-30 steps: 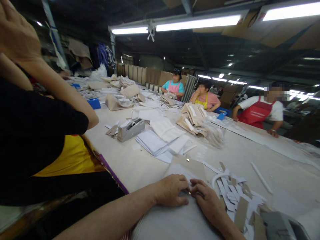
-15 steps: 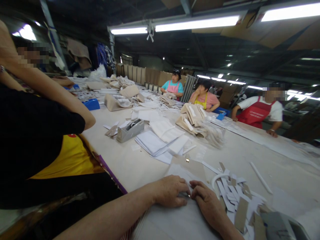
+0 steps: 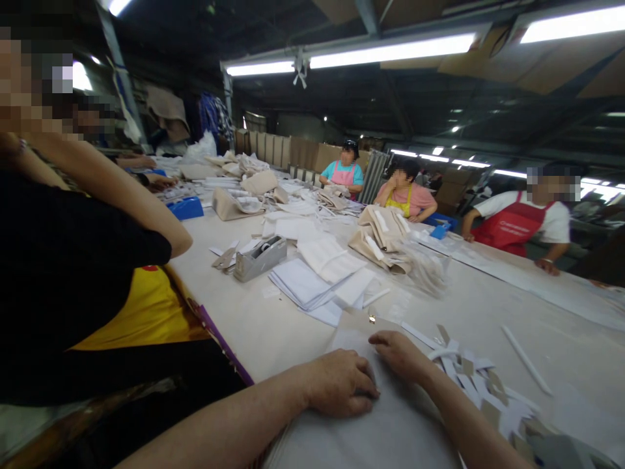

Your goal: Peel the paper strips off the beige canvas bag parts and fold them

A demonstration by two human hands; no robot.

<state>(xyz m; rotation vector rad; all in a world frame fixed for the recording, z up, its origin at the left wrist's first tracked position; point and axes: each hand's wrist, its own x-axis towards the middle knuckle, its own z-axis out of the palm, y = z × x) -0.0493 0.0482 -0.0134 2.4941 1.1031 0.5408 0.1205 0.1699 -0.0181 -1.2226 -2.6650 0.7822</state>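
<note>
A beige fabric piece (image 3: pixel 352 320) with a small gold-coloured metal clasp (image 3: pixel 372 319) lies on the table in front of me, mostly under a thin white sheet (image 3: pixel 349 342). My left hand (image 3: pixel 342 383) rests on the sheet, its fingers loosely bent and apart, gripping nothing that shows. Further up, my right hand (image 3: pixel 398 352) reaches over the sheet just below the clasp. Its fingers are stretched out, with the tips touching or just above the sheet. Under both palms the surface is hidden.
Right of my hands lie cut white and beige strips (image 3: pixel 469 374) and a grey tape dispenser (image 3: pixel 561 449). Another tape dispenser (image 3: pixel 261 257), folded white sheets (image 3: pixel 305 283) and beige fabric bags (image 3: pixel 381 238) are ahead. A co-worker's arm (image 3: pixel 146 212) is close at left; several people stand around the table.
My hands have come apart from where their fingertips met on the sheet. The right hand has moved forward towards the clasp; the left has shifted slightly nearer me. The camera view has turned a little left.
</note>
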